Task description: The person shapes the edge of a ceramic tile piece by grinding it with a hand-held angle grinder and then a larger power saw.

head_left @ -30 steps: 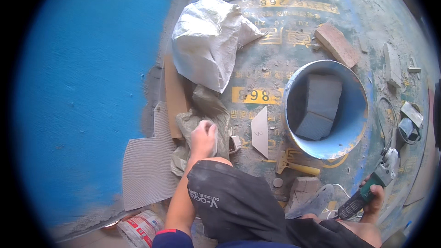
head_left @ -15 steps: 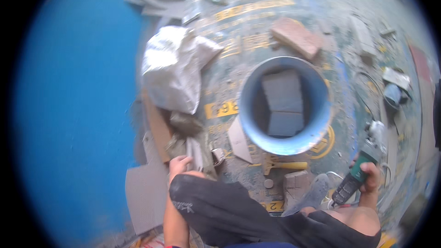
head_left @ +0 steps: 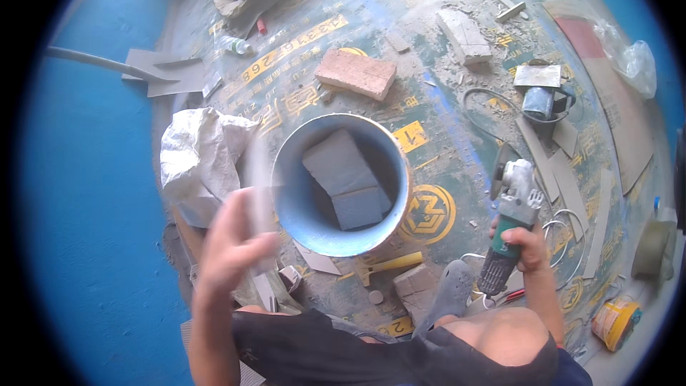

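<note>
My left hand point(head_left: 232, 246) is raised left of the blue cylinder, blurred by motion. Its fingers and thumb close on a thin, pale strip point(head_left: 261, 171), seemingly tile, smeared and held upright. My right hand point(head_left: 527, 244) wraps around a green and black angle grinder point(head_left: 506, 232); the metal head and disc point away from me. Between my hands stands the open blue cylinder point(head_left: 284, 225), with grey blocks point(head_left: 343, 164) inside. A yellow-handled hammer point(head_left: 391, 264) lies in front of it, near a cut tile piece point(head_left: 316, 259).
A white sack point(head_left: 200, 157) slumps by the blue wall point(head_left: 93, 207). Beyond the cylinder lies a reddish brick point(head_left: 355, 73). A looped cable point(head_left: 468, 111) and long tile offcuts point(head_left: 564, 179) lie to the right. Near the right edge is a yellow tub point(head_left: 614, 323). Dust and rubble cover the floor.
My left hand has risen from beside my knee, bringing up the pale strip. My view has shifted right, so the cylinder and grinder appear further left. The grinder stays in my right hand.
</note>
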`<state>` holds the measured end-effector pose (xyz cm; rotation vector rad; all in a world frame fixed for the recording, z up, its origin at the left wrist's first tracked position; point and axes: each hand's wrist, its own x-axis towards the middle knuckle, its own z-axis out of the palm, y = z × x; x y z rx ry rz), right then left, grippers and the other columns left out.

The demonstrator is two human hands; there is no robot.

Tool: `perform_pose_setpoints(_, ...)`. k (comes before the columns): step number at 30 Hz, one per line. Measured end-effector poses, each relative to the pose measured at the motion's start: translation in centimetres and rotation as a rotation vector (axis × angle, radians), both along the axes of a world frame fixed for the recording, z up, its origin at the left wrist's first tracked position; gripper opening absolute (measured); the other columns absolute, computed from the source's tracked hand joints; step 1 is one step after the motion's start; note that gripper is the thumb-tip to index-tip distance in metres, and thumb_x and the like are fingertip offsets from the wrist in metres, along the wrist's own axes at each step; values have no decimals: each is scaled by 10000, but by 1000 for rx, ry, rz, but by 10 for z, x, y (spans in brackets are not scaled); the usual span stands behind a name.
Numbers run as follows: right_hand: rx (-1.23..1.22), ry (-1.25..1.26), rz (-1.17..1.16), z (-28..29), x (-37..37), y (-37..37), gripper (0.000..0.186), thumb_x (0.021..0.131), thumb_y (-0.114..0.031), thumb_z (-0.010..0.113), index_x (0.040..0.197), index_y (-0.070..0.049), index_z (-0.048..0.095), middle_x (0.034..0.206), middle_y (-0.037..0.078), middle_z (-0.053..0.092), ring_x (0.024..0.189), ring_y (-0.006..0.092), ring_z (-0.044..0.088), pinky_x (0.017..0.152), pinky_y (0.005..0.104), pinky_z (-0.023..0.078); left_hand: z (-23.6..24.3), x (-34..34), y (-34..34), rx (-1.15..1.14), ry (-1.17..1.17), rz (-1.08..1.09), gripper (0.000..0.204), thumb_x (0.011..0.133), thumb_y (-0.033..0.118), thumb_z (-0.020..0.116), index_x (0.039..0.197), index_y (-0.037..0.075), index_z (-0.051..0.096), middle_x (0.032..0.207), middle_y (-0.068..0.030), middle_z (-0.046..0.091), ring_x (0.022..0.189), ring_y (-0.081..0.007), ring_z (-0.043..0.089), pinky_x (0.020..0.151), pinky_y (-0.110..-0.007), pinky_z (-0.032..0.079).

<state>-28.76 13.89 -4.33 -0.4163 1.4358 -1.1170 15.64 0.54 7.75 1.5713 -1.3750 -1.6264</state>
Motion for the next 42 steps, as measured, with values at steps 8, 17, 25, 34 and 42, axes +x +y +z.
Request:
perform_pose_setpoints(8, -101, 351, 331, -13, -9, 22, 666, 628, -169, 909, 1221, -3, 653, 1033, 78, 728, 936, 174, 701, 871, 355, 561, -70, -162, 6, -126, -329, -223, 706, 884, 357, 780, 1338, -95, 482, 1143, -277, 680, 1051, -328, 691, 969, -393, 525)
perform_pose_setpoints(17, -167, 564, 558, -21, 12, 24, 671, 618, -193, 897, 1212, -42, 623, 1009, 161, 732, 941, 327, 728, 836, 392, 561, -131, -137, -23, 21, -60, -368, 402, 1110, 390, 503, 1180, 14, 626, 1014, -25, 653, 927, -99, 578, 849, -270, 474)
perform_pose_setpoints(25, -280, 663, 749, -6, 32, 0, 697, 574, -167, 880, 1221, -69, 637, 1060, 174, 722, 986, 409, 703, 840, 433, 568, -141, -140, -21, 77, 170, -293, 465, 1119, 403, 473, 1309, -4, 593, 1090, -12, 639, 982, -86, 569, 890, -259, 469)
perform_pose_setpoints(34, -218, 599, 696, -9, 28, -23, 620, 599, -154, 850, 1173, -51, 638, 1005, 186, 720, 963, 425, 700, 817, 429, 562, -151, -138, -19, 80, 225, -286, 484, 1120, 395, 462, 1360, -14, 559, 1186, -49, 650, 1055, -109, 594, 941, -276, 476)
perform_pose_setpoints(42, -222, 625, 777, -2, 21, -29, 643, 615, -216, 876, 1189, -70, 626, 1011, 182, 724, 962, 419, 700, 798, 442, 559, -145, -147, -16, 114, 334, -187, 427, 1116, 407, 449, 1174, 16, 612, 1002, -20, 615, 932, -111, 538, 862, -288, 456)
